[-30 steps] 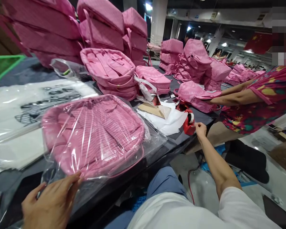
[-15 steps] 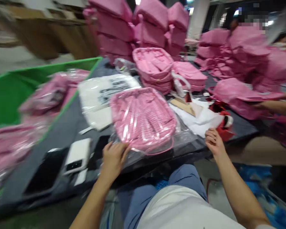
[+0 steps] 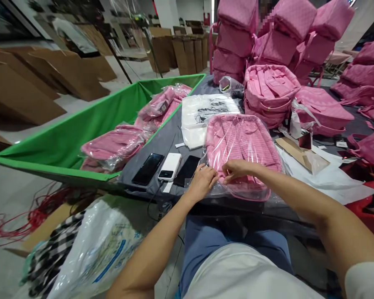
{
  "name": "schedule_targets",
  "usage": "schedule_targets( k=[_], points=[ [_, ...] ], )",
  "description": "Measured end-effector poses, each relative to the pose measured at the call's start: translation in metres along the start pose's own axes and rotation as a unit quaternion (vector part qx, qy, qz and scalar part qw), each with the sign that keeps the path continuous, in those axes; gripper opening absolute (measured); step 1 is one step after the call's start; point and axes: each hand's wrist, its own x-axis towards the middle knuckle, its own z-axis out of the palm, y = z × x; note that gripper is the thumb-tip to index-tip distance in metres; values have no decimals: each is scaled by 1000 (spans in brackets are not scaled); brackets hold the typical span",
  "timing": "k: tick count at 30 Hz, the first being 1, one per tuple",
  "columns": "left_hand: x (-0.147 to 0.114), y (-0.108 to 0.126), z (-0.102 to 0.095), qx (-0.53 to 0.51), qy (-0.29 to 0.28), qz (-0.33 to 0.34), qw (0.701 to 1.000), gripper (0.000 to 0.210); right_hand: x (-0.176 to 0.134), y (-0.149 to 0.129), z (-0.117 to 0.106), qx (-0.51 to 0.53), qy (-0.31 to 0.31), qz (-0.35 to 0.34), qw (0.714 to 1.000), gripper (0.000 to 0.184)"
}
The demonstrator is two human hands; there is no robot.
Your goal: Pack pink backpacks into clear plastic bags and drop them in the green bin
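A pink backpack (image 3: pixel 249 141) lies flat in a clear plastic bag (image 3: pixel 218 191) at the table's front edge, its straps facing up. At the bag's near left corner, my left hand (image 3: pixel 202 180) has its fingers closed on the plastic. My right hand (image 3: pixel 237 169) reaches across the backpack and pinches the same bag close beside the left. Just left of my left hand are a dark phone (image 3: pixel 187 171), a white power bank (image 3: pixel 170 167) and another black phone (image 3: pixel 147 169).
A green-sided bin (image 3: pixel 65 143) at left holds bagged pink backpacks (image 3: pixel 114 145). Behind the work lie printed white plastic bags (image 3: pixel 205 118) and an unbagged backpack (image 3: pixel 271 95). Stacked pink bags (image 3: pixel 233 39) rise at the back. White paper (image 3: pixel 333 174) lies to the right.
My view has swung left. My right hand has come from the far right side over to the bag's left corner, close to my left hand, which stays at that corner.
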Motion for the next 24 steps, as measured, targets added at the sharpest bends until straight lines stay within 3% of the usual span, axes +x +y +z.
schedule_targets(
  k=[4, 7, 11, 14, 16, 18, 19, 21, 24],
  points=[
    [-1, -6, 2, -23, 8, 5, 1000, 11, -5, 6, -8, -79, 79, 104, 988, 44],
    [-2, -10, 4, -38, 15, 12, 999, 13, -17, -4, 1, -67, 126, 73, 987, 27],
    [-3, -11, 8, -43, 16, 9, 999, 14, -13, -24, 32, -67, 68, 75, 993, 26],
    [-4, -8, 8, -55, 6, -14, 998, 13, -2, -29, 48, -69, 60, 84, 992, 42],
    [-4, -9, 4, -92, -2, -32, 995, 13, -1, -28, 52, -44, 95, 69, 992, 50],
    [-4, -14, -5, -185, -2, -60, 981, 15, -15, -22, 56, 20, 191, 53, 980, 46],
    [-3, -18, -9, -244, 12, -88, 966, 20, -28, -17, 59, 64, 261, 45, 962, 42],
    [0, -30, -15, -338, 56, -172, 924, 36, -67, 0, 68, 147, 421, 49, 894, 40],
    [11, -45, -8, -382, 96, -288, 873, 40, -139, 41, 85, 154, 600, 158, 769, 42]
  ],
)
